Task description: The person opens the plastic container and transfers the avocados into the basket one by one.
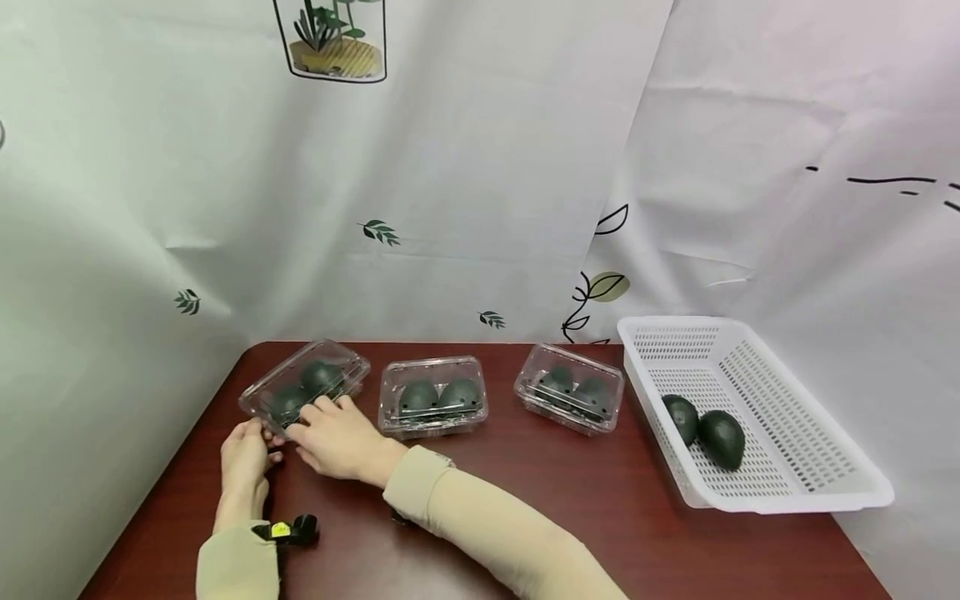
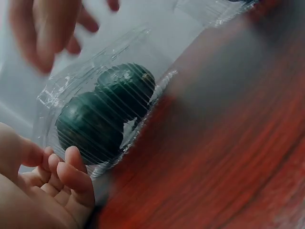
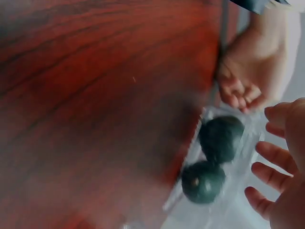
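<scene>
A clear plastic clamshell box (image 1: 281, 372), closed and holding two dark green avocados (image 2: 126, 88), sits angled at the table's back left. At its near left corner my left hand (image 1: 243, 458) pinches the rim between thumb and curled fingers, seen closely in the left wrist view. My right hand (image 1: 341, 442) is over the box's near right side in the head view. In the right wrist view its fingers (image 3: 271, 176) are spread and loosely bent beside the box, with nothing held.
Two more clamshell boxes (image 1: 432, 398) (image 1: 570, 388), each with two avocados, stand along the table's back. On the right, a white perforated basket (image 1: 825, 458) holds two loose avocados (image 1: 722, 439). A patterned white curtain (image 1: 480, 167) hangs behind the red-brown table (image 1: 360, 542).
</scene>
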The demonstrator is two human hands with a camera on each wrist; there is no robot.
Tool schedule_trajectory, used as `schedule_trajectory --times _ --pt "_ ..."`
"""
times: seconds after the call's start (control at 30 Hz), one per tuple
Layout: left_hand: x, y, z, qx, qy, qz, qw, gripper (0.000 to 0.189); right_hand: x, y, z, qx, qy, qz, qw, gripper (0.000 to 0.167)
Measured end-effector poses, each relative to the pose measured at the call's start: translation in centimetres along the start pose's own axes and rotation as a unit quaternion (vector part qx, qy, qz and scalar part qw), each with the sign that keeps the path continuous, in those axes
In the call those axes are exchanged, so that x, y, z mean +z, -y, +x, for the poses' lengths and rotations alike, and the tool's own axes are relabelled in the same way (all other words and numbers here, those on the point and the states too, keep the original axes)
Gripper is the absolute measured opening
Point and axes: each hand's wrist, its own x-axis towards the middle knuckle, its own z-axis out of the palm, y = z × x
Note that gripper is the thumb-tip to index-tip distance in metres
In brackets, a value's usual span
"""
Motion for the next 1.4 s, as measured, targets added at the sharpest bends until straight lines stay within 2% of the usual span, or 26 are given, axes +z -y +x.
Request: schedule_trajectory --times 0.13,0.3,0.4,0.5,0.6,0.67,0.8,0.93,1.13,1.17,1.27,1.4 --pt "0.6 0.4 0.0 0.033 0.001 0.049 0.9983 0.025 0.9 1.1 0.8 0.001 0.007 -0.002 1.0 0.021" --pt "0.9 0.6 0.0 0.069 0.013 0.094 0.9931 0.028 1.1 1.2 1.4 0.016 0.003 -0.028 0.9995 0.015" --pt "0.6 0.5 0.0 0.07 0.001 0.082 0.9942 0.025 0.8 1.3 2.2 0.009 0.011 -0.047 0.9988 0.015" --pt "0.2 0.4 -0.2 0.061 -0.016 0.047 0.9969 0.021 0.6 1.6 2.9 -0.019 0.018 -0.061 0.9978 0.019" --pt "0.2 0.4 -0.3 0.046 -0.013 0.01 0.9988 0.018 0.6 1.8 3.3 -0.041 0.025 -0.065 0.9967 0.02" --pt "0.4 0.4 -0.3 0.043 -0.006 0.002 0.9991 0.02 0.8 1.7 3.4 -0.045 0.031 -0.057 0.9969 0.019" --pt "1.0 0.5 -0.2 0.046 0.005 0.024 0.9986 0.03 1.0 1.3 3.5 -0.041 0.035 -0.037 0.9979 0.024" --pt "1.4 0.5 -0.2 0.06 0.007 0.055 0.9967 0.028 0.8 0.9 3.8 -0.034 0.047 -0.017 0.9982 0.028" --pt "1.8 1.0 -0.3 0.077 -0.009 0.037 0.9963 0.022 0.6 0.6 4.1 -0.024 0.077 0.025 0.9964 0.021" --pt "1.8 1.1 -0.3 0.084 -0.011 0.024 0.9961 0.022 0.7 0.6 4.1 -0.021 0.077 0.029 0.9964 0.02" --pt "2.0 1.3 -0.2 0.107 -0.017 0.03 0.9936 0.023 1.0 0.5 4.1 -0.014 0.068 0.035 0.997 0.019" --pt "2.0 1.4 -0.1 0.106 -0.027 0.057 0.9923 0.021 1.3 0.6 4.0 -0.004 0.049 0.05 0.9976 0.016"
